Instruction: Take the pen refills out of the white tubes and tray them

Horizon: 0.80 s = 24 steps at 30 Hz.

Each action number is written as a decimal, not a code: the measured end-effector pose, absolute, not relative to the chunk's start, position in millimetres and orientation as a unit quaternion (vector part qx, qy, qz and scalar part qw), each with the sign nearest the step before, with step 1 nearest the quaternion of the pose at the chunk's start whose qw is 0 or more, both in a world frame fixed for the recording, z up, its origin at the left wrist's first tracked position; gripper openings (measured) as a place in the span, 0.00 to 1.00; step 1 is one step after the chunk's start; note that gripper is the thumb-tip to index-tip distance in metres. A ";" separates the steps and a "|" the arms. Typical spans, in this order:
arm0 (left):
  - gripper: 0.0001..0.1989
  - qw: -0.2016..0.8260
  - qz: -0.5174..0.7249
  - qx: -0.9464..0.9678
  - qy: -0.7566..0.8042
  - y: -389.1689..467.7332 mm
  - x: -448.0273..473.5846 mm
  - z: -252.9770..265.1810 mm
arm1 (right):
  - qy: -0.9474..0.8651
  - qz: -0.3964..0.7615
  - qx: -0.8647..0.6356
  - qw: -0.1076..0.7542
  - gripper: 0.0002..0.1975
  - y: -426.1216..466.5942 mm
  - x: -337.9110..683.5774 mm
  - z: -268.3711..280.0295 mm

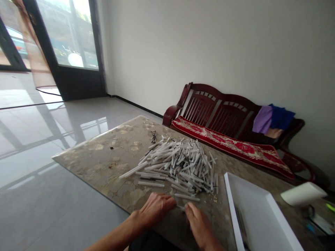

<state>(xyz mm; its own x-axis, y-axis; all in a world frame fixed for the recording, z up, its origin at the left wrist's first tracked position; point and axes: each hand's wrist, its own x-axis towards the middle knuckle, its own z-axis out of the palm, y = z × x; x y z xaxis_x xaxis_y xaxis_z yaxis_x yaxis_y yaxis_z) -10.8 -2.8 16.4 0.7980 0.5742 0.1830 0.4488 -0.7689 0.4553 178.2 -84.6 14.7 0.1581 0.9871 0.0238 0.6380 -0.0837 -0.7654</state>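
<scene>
My left hand [159, 206] and my right hand [196, 220] are near the front edge of the table, fingers closed. Between them runs a short, thin whitish stick [180, 207], gripped at either end; the fingers cover most of it and the right hand is slightly blurred. Just beyond lies a big loose pile of slender white tubes [183, 160], with dark bits showing among them. One single tube [187, 197] rests right in front of my hands, apart from the heap. Whether these are pen parts I cannot tell.
The patterned table [104, 157] carries a white shallow tray [261, 212] at right, with dark slender pieces [241, 223] along its left side. A white roll [303, 194] lies farther right. Small dark wiry objects [154, 136] sit behind the pile. A wooden bench [222, 108] stands beyond.
</scene>
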 end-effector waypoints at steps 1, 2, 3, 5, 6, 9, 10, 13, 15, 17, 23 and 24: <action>0.10 0.199 0.159 0.926 0.277 -2.0 -6.0 17.4 | -0.620 0.221 -0.680 0.324 0.18 -85.1 180.1 18.0; 0.10 0.198 0.164 0.925 0.280 -0.2 -1.0 19.1 | -0.637 0.195 -0.676 0.314 0.14 -85.4 182.2 20.2; 0.10 0.196 0.173 0.922 0.285 2.9 4.0 21.4 | -0.644 0.184 -0.679 0.301 0.11 -85.8 184.8 21.0; 0.11 0.188 0.198 0.909 0.315 13.2 13.7 27.2 | -0.638 0.173 -0.693 0.288 0.10 -87.2 192.0 18.1; 0.12 0.180 0.203 0.902 0.336 19.9 18.4 30.2 | -0.628 0.178 -0.699 0.291 0.11 -88.4 196.8 14.9; 0.12 0.147 0.170 0.901 0.370 42.3 31.4 35.8 | -0.591 0.214 -0.706 0.328 0.15 -93.7 213.6 2.1; 0.11 0.135 0.153 0.906 0.370 49.0 35.2 36.1 | -0.576 0.224 -0.708 0.342 0.16 -95.9 219.0 -2.1; 0.11 0.124 0.118 0.918 0.358 63.2 43.5 33.5 | -0.532 0.253 -0.717 0.372 0.20 -102.3 229.8 -11.8; 0.11 0.119 0.097 0.923 0.352 67.7 45.8 31.1 | -0.505 0.272 -0.725 0.381 0.21 -105.5 232.2 -15.0; 0.11 0.112 0.076 0.927 0.350 69.3 46.3 30.3 | -0.485 0.287 -0.731 0.384 0.22 -107.2 231.7 -15.8; 0.11 0.092 0.033 0.929 0.357 68.3 48.2 37.2 | -0.481 0.292 -0.733 0.383 0.21 -105.5 225.7 -15.4; 0.11 0.090 0.027 0.928 0.360 68.2 48.9 38.5 | -0.482 0.288 -0.734 0.382 0.21 -105.5 225.0 -15.9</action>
